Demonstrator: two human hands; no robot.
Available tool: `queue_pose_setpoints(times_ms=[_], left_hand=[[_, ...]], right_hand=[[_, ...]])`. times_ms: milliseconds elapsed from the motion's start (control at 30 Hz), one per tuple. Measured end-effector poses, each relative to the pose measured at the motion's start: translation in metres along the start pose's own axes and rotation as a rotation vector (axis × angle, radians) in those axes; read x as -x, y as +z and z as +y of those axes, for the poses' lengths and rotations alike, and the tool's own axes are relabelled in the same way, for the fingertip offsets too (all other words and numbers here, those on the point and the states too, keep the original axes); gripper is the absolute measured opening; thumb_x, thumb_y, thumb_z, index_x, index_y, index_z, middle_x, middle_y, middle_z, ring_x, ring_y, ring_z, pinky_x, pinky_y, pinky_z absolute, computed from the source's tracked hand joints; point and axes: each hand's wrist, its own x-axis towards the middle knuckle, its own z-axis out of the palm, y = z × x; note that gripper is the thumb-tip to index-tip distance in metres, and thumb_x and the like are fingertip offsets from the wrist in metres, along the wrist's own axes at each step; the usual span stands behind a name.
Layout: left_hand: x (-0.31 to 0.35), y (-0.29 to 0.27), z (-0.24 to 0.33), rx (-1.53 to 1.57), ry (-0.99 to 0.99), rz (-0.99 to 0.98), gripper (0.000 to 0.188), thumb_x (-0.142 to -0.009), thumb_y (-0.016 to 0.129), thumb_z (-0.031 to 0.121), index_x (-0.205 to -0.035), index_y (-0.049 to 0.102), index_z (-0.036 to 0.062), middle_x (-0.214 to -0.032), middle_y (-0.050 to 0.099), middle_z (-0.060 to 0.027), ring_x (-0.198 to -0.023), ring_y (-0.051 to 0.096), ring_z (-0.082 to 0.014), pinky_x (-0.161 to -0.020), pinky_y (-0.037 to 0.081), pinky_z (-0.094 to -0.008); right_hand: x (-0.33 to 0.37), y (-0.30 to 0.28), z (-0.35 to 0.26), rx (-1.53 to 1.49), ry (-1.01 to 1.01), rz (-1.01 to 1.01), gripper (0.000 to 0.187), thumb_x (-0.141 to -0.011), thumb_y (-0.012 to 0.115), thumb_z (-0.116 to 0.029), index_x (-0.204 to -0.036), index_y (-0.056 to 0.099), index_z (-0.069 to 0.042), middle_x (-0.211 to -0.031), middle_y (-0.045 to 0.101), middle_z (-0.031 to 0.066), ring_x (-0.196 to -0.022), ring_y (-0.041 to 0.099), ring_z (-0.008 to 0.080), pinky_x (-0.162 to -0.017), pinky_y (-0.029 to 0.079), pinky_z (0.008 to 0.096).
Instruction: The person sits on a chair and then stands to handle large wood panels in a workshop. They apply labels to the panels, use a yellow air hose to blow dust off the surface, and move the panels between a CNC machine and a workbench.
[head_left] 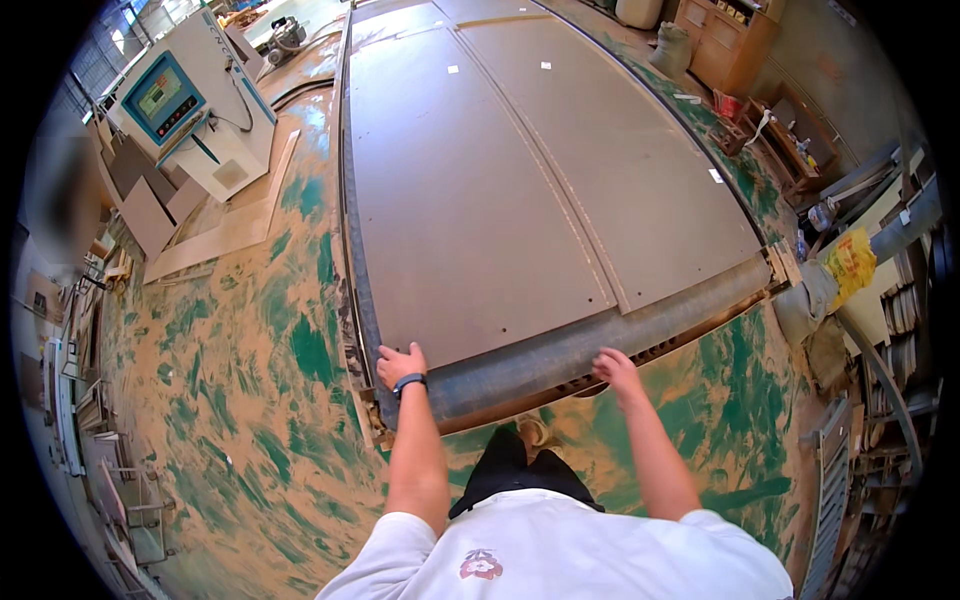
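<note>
A large brown-grey panel (470, 220) lies flat on a long machine bed, with a second panel (640, 200) beside it on the right. A narrow gap with a pale edge runs between them. My left hand (400, 368), with a dark wristband, rests at the near left corner of the first panel, fingers apart. Over the rounded metal front (500, 378) of the bed hovers my right hand (617, 373), its fingers loosely bent and nothing visible in them. Small white labels (453, 69) are stuck on the panels.
A white control console (205, 110) with a screen stands at the far left, board offcuts (150, 215) leaning by it. Sawdust covers the green floor (220, 400). To the right are a pipe with a yellow bag (850, 260), a metal rack (828, 490) and a wooden cabinet (715, 40).
</note>
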Motion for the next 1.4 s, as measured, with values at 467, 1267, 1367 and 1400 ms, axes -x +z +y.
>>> queue_pose_setpoints(times_ms=[467, 1267, 1367, 1400], left_hand=[[-0.043, -0.015, -0.003, 0.275, -0.18, -0.36, 0.086, -0.075, 0.063, 0.065, -0.118, 0.052, -0.0086, -0.12, 0.058, -0.0276, -0.113, 0.056, -0.039, -0.098, 0.043, -0.0445], [0.02, -0.082, -0.189, 0.362, 0.536, -1.03, 0.042, -0.085, 0.065, 0.035, -0.105, 0.064, -0.0017, -0.09, 0.067, -0.0123, -0.086, 0.063, -0.0235, -0.079, 0.05, -0.0345], [-0.039, -0.056, -0.15, 0.289, 0.751, -0.686, 0.048, -0.081, 0.068, 0.035, -0.114, 0.06, 0.0012, -0.109, 0.061, -0.0177, -0.105, 0.059, -0.0306, -0.09, 0.047, -0.0398], [-0.038, -0.06, -0.125, 0.224, 0.8, -0.593, 0.052, -0.079, 0.069, 0.036, -0.117, 0.059, 0.0023, -0.118, 0.055, -0.0194, -0.11, 0.055, -0.0331, -0.094, 0.045, -0.0415]], right_hand=[[-0.051, 0.23, 0.019, -0.504, 0.304, 0.469, 0.046, -0.089, 0.063, -0.036, -0.113, 0.052, 0.001, -0.103, 0.06, 0.0151, -0.085, 0.062, 0.0283, -0.071, 0.053, 0.0411], [0.362, 0.018, 0.321, -0.639, -0.006, 1.019, 0.036, -0.083, 0.066, -0.026, -0.109, 0.063, 0.0, -0.103, 0.065, 0.0101, -0.091, 0.061, 0.0208, -0.079, 0.049, 0.0366], [0.423, -0.005, 0.358, -0.591, -0.007, 1.235, 0.05, -0.088, 0.059, -0.037, -0.118, 0.06, 0.003, -0.114, 0.062, 0.0127, -0.103, 0.057, 0.023, -0.091, 0.045, 0.0375], [0.441, -0.014, 0.368, -0.523, 0.027, 1.318, 0.053, -0.089, 0.057, -0.04, -0.119, 0.058, 0.004, -0.116, 0.061, 0.0136, -0.105, 0.057, 0.0242, -0.093, 0.044, 0.0385]])
